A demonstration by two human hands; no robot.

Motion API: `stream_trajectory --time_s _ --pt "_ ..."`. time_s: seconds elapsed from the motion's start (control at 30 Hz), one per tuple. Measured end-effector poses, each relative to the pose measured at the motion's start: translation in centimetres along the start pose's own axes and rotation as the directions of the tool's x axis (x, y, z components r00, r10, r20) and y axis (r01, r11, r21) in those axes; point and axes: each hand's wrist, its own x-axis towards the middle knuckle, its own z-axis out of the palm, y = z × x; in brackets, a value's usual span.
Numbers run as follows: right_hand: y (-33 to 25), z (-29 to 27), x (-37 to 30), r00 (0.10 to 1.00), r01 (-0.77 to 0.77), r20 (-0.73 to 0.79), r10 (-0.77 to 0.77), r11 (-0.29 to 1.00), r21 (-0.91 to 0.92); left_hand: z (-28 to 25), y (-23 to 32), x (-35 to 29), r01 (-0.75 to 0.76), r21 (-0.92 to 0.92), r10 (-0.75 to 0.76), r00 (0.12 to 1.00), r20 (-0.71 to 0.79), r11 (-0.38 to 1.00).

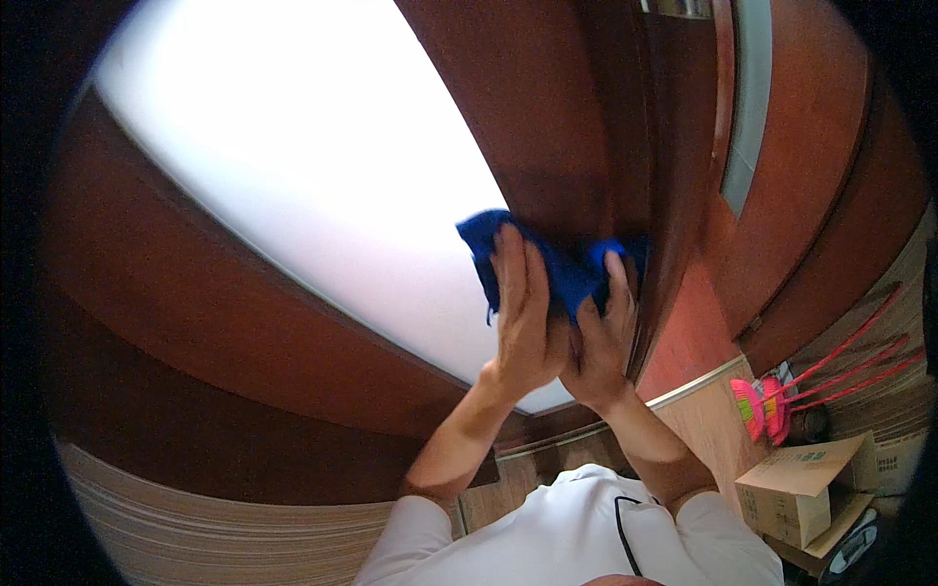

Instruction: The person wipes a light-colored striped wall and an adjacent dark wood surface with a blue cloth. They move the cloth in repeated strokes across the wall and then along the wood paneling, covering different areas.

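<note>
Cloth: the blue cloth (564, 275) is lying under the fingers of both hands, spreading beyond the left fingertips and bunching near the right ones
Left hand: the left hand (523, 308) is pressing flat on the cloth, fingers stretching out, not clenching
Right hand: the right hand (608, 342) is bending its fingers over the cloth just beside the left; I cannot tell if it is gripping
Edges: the cloth is crossing from the white pane (322, 166) onto the brown frame (547, 107)
Room: the pane is stretching bare up and left of the hands
Count: two hands, one cloth, one pane are showing; one box (796, 493) is standing lower right
</note>
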Motion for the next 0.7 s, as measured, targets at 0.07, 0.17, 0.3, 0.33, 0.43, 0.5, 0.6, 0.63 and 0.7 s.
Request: stream_trajectory --time_s 0.07,0.17,0.3,0.33,0.43,0.5,0.6,0.63,0.7 --pt "-0.3 -0.5 2.9 0.997 0.067 -0.035 -0.067 0.998 0.02 -1.2 0.1 3.6 -0.066 0.047 0.069 0.995 -0.074 0.997" --pt "-1.4 -0.2 7.9 0.983 0.134 -0.134 -0.123 0.988 0.079 -3.9 -0.8 9.9 -0.165 0.191 0.189 0.975 -0.113 0.968" --pt "-2.5 0.5 10.7 0.987 0.115 -0.131 -0.092 0.977 0.178 -6.7 -3.0 13.7 -0.356 0.286 0.404 0.906 -0.13 0.89" --pt "-2.6 0.4 10.4 0.998 0.027 -0.053 -0.017 0.98 0.198 -6.7 -3.3 13.4 -0.316 0.29 0.364 0.922 -0.132 0.903" --pt "-2.2 -0.2 7.7 0.996 -0.011 -0.09 0.026 0.987 0.163 -5.1 -2.1 10.0 -0.193 0.233 0.243 0.947 -0.212 0.953" --pt "-1.5 -0.5 4.7 0.998 -0.007 -0.058 0.01 0.998 0.055 -3.2 -1.0 7.0 -0.102 0.185 0.149 0.954 -0.26 0.977" --pt "-0.4 1.0 -0.6 0.997 -0.05 -0.054 0.051 0.999 0.015 -0.6 -0.2 1.7 0.047 0.17 -0.004 0.969 -0.245 0.984" --pt "0.1 1.9 -2.5 0.996 -0.059 -0.066 0.06 0.998 0.01 0.2 -0.4 -0.3 0.077 0.158 -0.037 0.97 -0.242 0.984" --pt "1.1 3.3 -6.1 0.992 -0.102 -0.08 0.1 0.995 -0.021 1.4 -0.8 -4.1 0.12 0.136 -0.084 0.967 -0.241 0.983"
